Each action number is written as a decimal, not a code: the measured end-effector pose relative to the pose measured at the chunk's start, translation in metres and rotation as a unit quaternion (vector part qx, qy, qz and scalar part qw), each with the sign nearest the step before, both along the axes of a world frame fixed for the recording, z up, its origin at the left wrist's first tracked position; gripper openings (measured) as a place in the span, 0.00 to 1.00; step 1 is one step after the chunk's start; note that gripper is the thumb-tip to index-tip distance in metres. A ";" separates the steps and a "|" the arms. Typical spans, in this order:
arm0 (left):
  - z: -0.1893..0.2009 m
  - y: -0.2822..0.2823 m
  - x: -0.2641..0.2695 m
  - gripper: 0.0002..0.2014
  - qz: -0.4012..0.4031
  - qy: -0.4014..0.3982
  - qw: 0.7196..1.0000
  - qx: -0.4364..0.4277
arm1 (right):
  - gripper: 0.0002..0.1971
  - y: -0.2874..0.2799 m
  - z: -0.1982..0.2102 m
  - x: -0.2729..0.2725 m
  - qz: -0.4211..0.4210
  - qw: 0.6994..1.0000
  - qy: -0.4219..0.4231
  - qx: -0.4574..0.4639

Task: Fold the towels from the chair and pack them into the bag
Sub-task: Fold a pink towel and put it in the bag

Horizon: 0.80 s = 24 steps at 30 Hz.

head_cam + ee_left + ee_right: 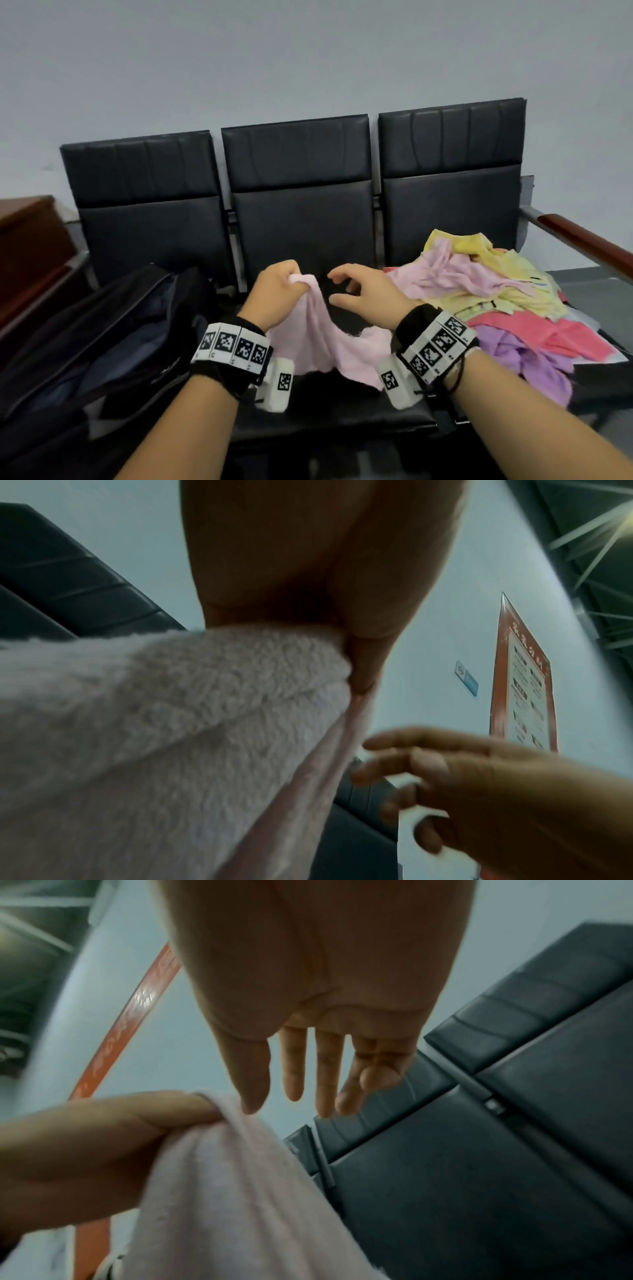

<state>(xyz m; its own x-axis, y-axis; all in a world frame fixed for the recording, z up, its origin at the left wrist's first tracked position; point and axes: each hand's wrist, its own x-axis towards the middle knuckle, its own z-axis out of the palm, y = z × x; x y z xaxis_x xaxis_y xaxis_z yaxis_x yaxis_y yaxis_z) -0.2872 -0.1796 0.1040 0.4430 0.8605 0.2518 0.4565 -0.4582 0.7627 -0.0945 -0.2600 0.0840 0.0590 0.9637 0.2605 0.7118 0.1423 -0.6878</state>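
Head view: above the middle seat of the 3-seat black chair (pixel 301 219), the left hand (pixel 279 291) has its fingers curled tight round a bunched corner of the pale pink towel (pixel 329 346), which drapes down from the fist onto that seat. The right hand (pixel 363 294) hangs just beside the held corner, fingers spread and loosely bent, gripping nothing. On the chair's right seat lies the heap of unfolded towels (pixel 496 298) in yellow, pink, coral and purple; on its left seat sits the dark bag (pixel 113 335), gaping open.

Left wrist view: the towel's fluffy edge (pixel 212 685) is wedged under the palm; the fingers themselves are hidden, so their clamp is probably firm.

Right wrist view: 4 straight fingers (pixel 325 1074) and the thumb stand apart, just short of the towel (pixel 232 1191), with the chair behind them.
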 end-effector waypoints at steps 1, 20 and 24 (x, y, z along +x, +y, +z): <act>-0.005 -0.002 0.000 0.19 -0.012 0.007 1.000 -0.002 | 0.19 0.003 -0.003 -0.009 0.019 1.000 0.018 0.005; -0.052 0.069 -0.115 0.14 -0.067 0.132 0.987 -0.068 | 0.09 0.103 -0.009 -0.063 0.097 0.992 0.081 -0.010; -0.057 0.070 -0.132 0.15 -0.045 0.107 0.990 -0.073 | 0.11 0.103 -0.011 -0.064 0.071 0.996 0.056 0.002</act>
<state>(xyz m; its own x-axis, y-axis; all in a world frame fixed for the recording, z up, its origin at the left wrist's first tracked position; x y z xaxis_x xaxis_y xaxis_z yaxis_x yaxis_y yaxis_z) -0.4196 -0.1095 0.0472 0.5486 0.8359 0.0185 0.5782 -0.3953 0.7137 -0.1587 -0.1565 0.0729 -0.0492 0.9631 0.2647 0.6035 0.2399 -0.7604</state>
